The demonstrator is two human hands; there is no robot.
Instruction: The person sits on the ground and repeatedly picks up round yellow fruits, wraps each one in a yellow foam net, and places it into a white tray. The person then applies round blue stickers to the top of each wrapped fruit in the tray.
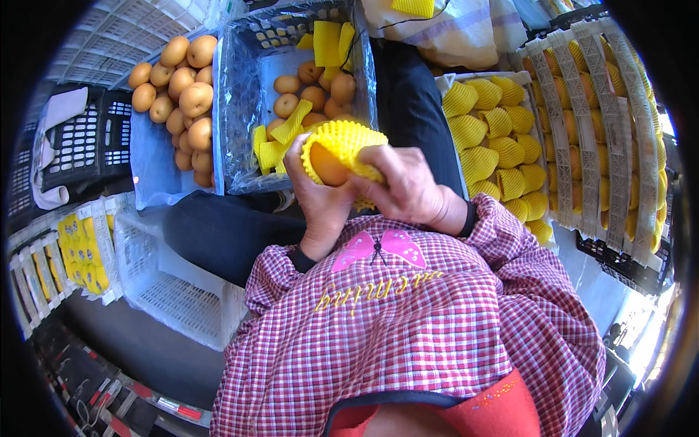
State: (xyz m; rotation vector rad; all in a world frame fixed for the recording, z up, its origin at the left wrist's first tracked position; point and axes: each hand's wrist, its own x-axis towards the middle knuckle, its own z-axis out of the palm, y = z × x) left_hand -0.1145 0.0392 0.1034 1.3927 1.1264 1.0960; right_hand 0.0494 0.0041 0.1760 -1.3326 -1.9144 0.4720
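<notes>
A brown round pear [328, 164] is held up in front of my chest, partly covered by a yellow foam net sleeve [348, 137]. My left hand [320, 204] grips the pear from its left and lower side. On the other side, my right hand [408, 183] is closed on the sleeve, its thumb and fingers pressing the foam around the fruit. Just beyond my hands stands a plastic-lined crate [237, 109] with several bare pears [313, 97] inside. Flat yellow sleeves [327, 42] lie among them.
More bare pears [195, 99] are heaped in a blue-lined crate at the left. To the right, a box holds rows of sleeved pears [507, 153], beside stacked white crates [617, 131] of more. A translucent crate [178, 291] sits by my left leg.
</notes>
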